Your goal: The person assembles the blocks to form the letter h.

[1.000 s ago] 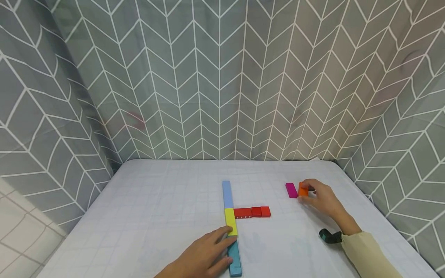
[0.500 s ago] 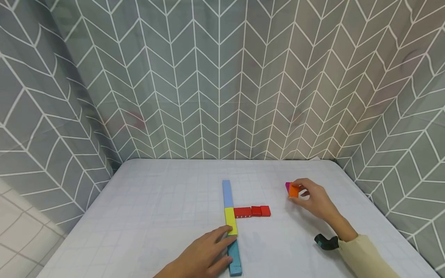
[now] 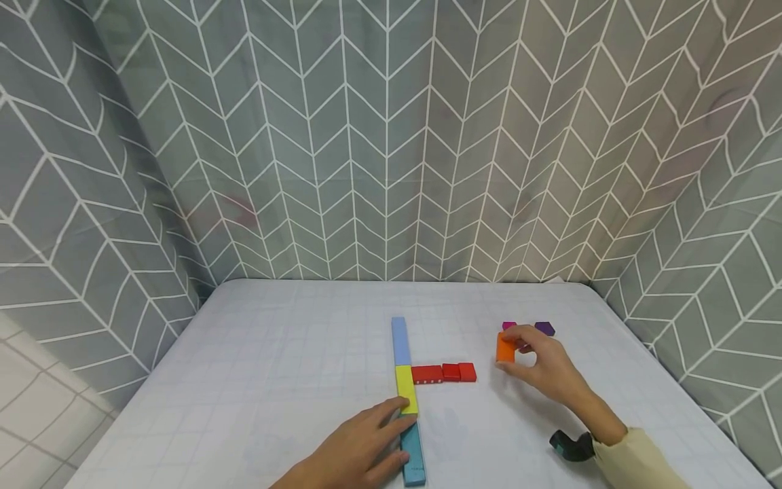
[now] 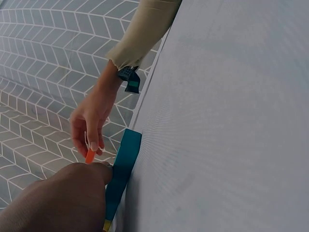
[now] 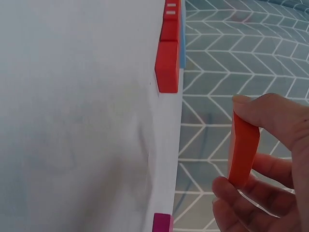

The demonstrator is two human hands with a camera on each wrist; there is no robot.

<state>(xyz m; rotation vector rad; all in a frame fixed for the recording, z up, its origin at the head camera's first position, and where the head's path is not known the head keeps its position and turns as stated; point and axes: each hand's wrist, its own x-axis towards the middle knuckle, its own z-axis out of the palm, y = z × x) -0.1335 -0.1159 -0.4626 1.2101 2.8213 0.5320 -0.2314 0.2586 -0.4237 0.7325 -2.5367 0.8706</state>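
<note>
Thumb and fingertips of my right hand (image 3: 552,370) pinch an orange block (image 3: 505,348), which the right wrist view shows held off the table. My left hand (image 3: 360,445) rests its fingers on a yellow block (image 3: 405,380) and a teal block (image 3: 413,465). Those two line up end to end with a light blue block (image 3: 400,341). From the yellow block's right side runs a row of red pieces: a long red block (image 3: 426,374) with white marks, then two small red blocks (image 3: 451,372).
Behind the right hand lie a magenta block (image 3: 509,325), partly hidden, and a purple block (image 3: 544,329). A dark device (image 3: 571,446) sits at the right wrist. Patterned grey curtains (image 3: 385,170) enclose the back and sides of the white table (image 3: 275,353).
My right hand has lifted the orange block from beside the magenta one and carried it left and nearer, uncovering the purple block. The left hand has stayed in place.
</note>
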